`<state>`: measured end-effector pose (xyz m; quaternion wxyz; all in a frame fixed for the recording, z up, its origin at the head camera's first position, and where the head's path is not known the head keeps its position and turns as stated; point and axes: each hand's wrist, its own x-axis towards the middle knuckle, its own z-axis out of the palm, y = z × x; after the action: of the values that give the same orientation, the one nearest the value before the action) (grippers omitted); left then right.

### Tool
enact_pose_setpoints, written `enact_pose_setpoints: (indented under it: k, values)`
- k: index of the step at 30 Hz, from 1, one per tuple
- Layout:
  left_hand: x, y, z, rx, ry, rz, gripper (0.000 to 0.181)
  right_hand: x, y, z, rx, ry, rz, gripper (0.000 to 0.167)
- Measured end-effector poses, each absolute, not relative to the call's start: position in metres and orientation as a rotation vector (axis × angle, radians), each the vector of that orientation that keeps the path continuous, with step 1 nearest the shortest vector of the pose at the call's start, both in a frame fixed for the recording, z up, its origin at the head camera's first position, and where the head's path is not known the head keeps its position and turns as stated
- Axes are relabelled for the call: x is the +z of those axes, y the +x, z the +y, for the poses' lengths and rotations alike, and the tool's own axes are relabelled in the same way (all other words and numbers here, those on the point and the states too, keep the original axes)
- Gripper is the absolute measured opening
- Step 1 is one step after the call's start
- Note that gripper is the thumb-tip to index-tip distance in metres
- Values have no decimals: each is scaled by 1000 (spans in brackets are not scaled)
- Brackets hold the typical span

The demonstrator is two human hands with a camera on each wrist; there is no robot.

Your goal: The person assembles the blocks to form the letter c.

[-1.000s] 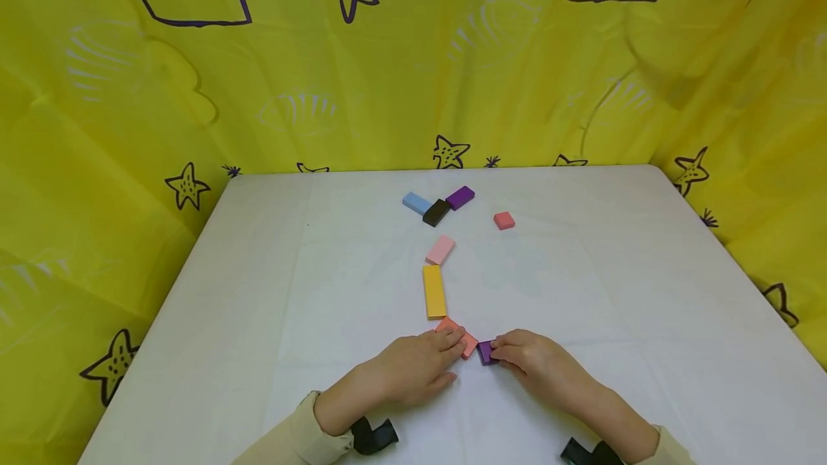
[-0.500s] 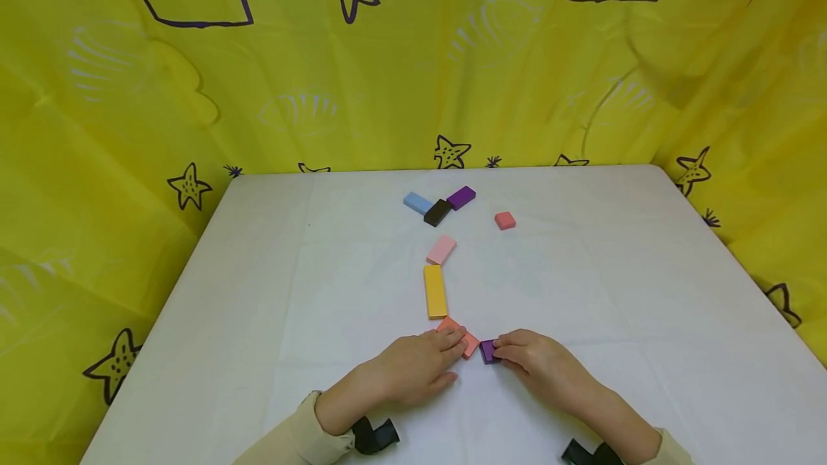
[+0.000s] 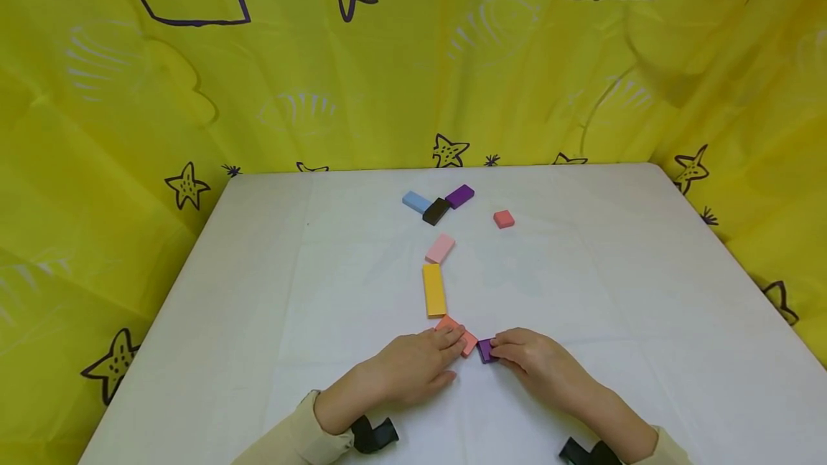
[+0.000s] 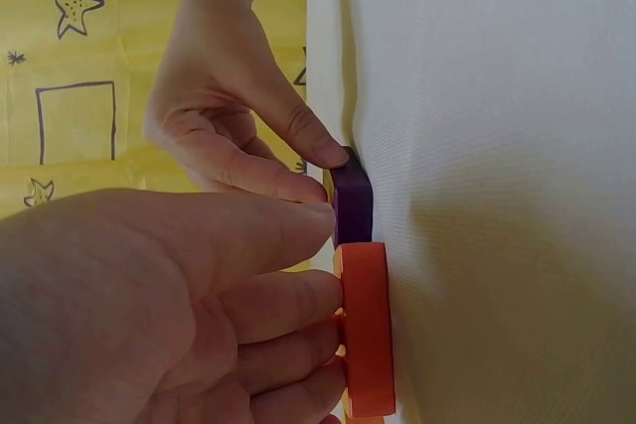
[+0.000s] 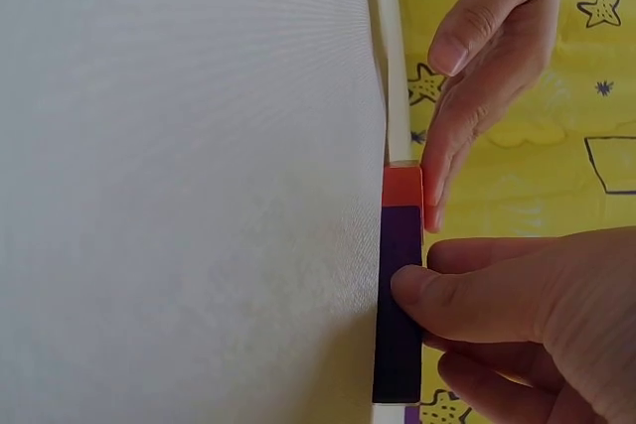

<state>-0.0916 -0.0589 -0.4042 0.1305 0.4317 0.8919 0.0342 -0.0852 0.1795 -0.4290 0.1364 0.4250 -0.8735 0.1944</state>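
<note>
My left hand lies with its fingers extended on top of a coral-orange block, covering part of it. In the left wrist view the fingertips touch the face of that orange block. To the right, my right hand pinches a purple block lying flat on the table. The right wrist view has its thumb on the side of the purple block, whose end is at the end of the orange block. Part of the purple block is hidden under the right fingers.
Beyond the orange block lie a yellow block and a pink block in a line. Farther back are a light blue block, a black block, another purple block and a small red block. A yellow curtain surrounds the white table.
</note>
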Motion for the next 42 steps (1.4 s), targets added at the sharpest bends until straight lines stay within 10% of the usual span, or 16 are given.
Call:
enact_pose_setpoints:
  k: [42]
  values:
    - [-407, -98, -62, 206, 1296, 2732, 54, -416, -107, 177, 718, 1166, -2576, 12]
